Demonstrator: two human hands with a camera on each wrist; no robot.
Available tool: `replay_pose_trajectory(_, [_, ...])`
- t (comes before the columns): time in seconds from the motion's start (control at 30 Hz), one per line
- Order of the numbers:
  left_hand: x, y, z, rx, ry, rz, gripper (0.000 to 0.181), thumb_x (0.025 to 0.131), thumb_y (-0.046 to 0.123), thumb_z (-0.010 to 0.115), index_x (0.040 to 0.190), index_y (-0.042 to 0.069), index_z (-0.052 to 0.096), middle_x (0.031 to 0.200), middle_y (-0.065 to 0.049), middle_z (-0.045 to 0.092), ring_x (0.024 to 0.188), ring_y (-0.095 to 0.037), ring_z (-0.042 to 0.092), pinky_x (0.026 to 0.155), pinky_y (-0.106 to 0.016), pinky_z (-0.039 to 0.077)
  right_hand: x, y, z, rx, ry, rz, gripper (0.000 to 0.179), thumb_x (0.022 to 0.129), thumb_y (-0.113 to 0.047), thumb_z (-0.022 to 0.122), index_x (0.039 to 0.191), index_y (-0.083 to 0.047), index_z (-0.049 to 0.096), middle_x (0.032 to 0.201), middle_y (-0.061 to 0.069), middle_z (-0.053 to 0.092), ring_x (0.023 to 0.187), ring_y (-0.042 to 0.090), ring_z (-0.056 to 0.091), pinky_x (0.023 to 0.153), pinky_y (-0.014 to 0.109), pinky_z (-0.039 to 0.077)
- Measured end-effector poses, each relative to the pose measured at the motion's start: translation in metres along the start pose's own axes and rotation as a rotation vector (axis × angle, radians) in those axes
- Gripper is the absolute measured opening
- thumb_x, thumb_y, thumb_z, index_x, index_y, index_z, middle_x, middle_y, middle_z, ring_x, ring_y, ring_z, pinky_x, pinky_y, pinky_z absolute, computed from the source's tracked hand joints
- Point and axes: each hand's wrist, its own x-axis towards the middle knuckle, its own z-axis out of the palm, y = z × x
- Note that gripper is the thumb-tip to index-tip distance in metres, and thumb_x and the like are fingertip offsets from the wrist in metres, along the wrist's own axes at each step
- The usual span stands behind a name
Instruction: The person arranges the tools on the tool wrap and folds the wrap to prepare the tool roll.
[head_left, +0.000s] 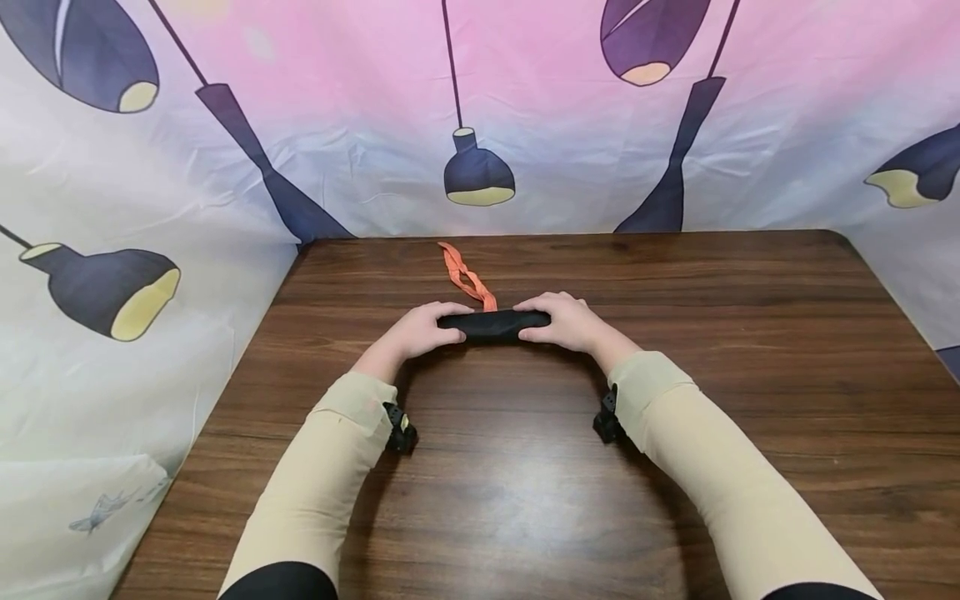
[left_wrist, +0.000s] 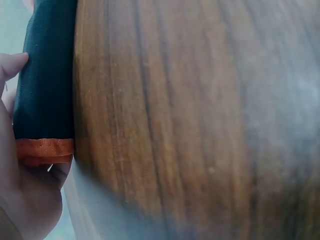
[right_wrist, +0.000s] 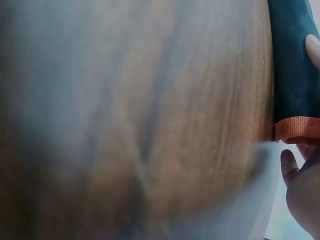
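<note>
A black fabric roll (head_left: 491, 327) lies crosswise on the wooden table, toward its far side. Orange edging trims both of its ends, as the wrist views show. From behind the roll's middle, an orange fabric strap (head_left: 467, 277) stretches away across the tabletop. My left hand (head_left: 422, 329) grips the left end, thumb on the near side and fingers over the far side. At the opposite end, my right hand (head_left: 564, 323) holds the roll in the same way. The left wrist view has the dark roll (left_wrist: 47, 75) upright along its left edge. What is inside the roll is hidden.
The brown wooden table (head_left: 517, 467) reaches back to a printed cloth (head_left: 390, 167) with lamp drawings, hanging behind it and along the left side. Small black wrist cameras (head_left: 401, 429) sit below both cuffs, close above the tabletop.
</note>
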Motion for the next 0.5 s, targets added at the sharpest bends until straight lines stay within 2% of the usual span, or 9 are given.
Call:
replay_pose_trajectory(0.1, [-0.004, 0.0, 0.0, 0.015, 0.03, 0.043, 0.047, 0.083, 0.033, 0.063, 0.13, 0.024, 0.057, 0.124, -0.009, 0.053, 0.11, -0.028, 0.047, 0.093, -0.046, 0.034, -0.004, 0.004, -0.001, 0.019, 0.021, -0.021, 0.051, 0.087, -0.046, 0.061, 0.133, -0.026, 0.054, 0.132, 0.007, 0.048, 0.12, 0.029, 0.039, 0.095, 0.057, 0.026])
replay_pose_trajectory(0.2, [-0.012, -0.003, -0.001, 0.045, 0.089, 0.094, 0.049, 0.083, 0.035, 0.067, 0.129, 0.023, 0.058, 0.124, -0.007, 0.052, 0.114, -0.028, 0.043, 0.094, -0.047, 0.031, -0.008, 0.007, -0.002, 0.044, 0.053, -0.039, 0.049, 0.087, -0.045, 0.062, 0.132, -0.026, 0.055, 0.131, 0.006, 0.048, 0.12, 0.029, 0.039, 0.096, 0.057, 0.025])
replay_pose_trajectory(0.33, [-0.022, -0.009, -0.001, 0.047, 0.146, 0.139, 0.05, 0.081, 0.036, 0.071, 0.126, 0.021, 0.059, 0.127, -0.007, 0.05, 0.116, -0.03, 0.04, 0.095, -0.05, 0.027, -0.013, 0.012, -0.004, 0.062, 0.081, -0.053, 0.049, 0.086, -0.044, 0.064, 0.131, -0.025, 0.056, 0.12, 0.005, 0.052, 0.108, 0.025, 0.044, 0.092, 0.048, 0.031])
replay_pose_trajectory(0.43, [-0.029, -0.017, -0.001, 0.015, 0.169, 0.124, 0.047, 0.081, 0.034, 0.072, 0.124, 0.018, 0.06, 0.126, -0.007, 0.049, 0.115, -0.029, 0.041, 0.096, -0.049, 0.029, -0.017, 0.018, -0.006, 0.081, 0.086, -0.055, 0.054, 0.085, -0.045, 0.065, 0.132, -0.02, 0.056, 0.107, 0.006, 0.052, 0.099, 0.023, 0.044, 0.086, 0.042, 0.034])
replay_pose_trajectory(0.5, [-0.032, -0.022, -0.001, -0.017, 0.181, 0.087, 0.046, 0.082, 0.032, 0.072, 0.124, 0.018, 0.06, 0.124, -0.006, 0.05, 0.111, -0.027, 0.044, 0.095, -0.046, 0.032, -0.02, 0.022, -0.007, 0.093, 0.092, -0.051, 0.056, 0.084, -0.044, 0.067, 0.132, -0.017, 0.055, 0.106, 0.006, 0.053, 0.101, 0.023, 0.046, 0.088, 0.041, 0.036])
